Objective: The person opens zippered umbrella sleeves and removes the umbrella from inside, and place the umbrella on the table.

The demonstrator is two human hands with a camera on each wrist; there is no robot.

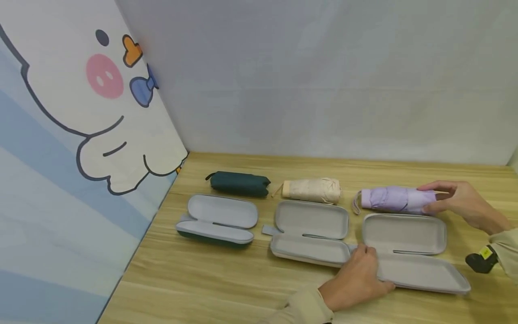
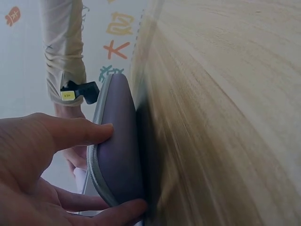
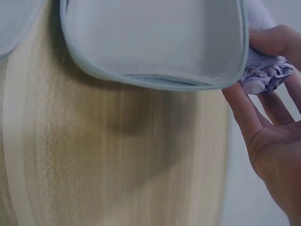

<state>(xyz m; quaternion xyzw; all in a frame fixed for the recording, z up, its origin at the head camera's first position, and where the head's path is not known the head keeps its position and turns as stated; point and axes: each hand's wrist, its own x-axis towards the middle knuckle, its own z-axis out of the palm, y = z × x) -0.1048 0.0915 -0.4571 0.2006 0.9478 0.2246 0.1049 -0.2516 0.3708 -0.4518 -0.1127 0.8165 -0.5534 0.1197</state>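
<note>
On the right of the head view, my right hand (image 1: 467, 202) grips the end of a lilac folding umbrella (image 1: 390, 199), thumb on the near side and fingers over the far side. The right wrist view shows the umbrella's bunched fabric end (image 3: 268, 73) between thumb and fingers. Just in front lies an unfolded zip case (image 1: 422, 272) with a pale grey lining. My left hand (image 1: 356, 279) holds the left end of its near half. In the left wrist view, thumb and fingers pinch the case's purple outer shell (image 2: 120, 141) and zip edge.
A cream folding umbrella (image 1: 311, 190) and a dark green one (image 1: 239, 183) lie farther left. In front of them stand two more unfolded cases, a middle one (image 1: 311, 219) and a left one (image 1: 222, 211). A cartoon-printed cloth (image 1: 60, 148) borders the wooden table (image 1: 202, 288) on the left.
</note>
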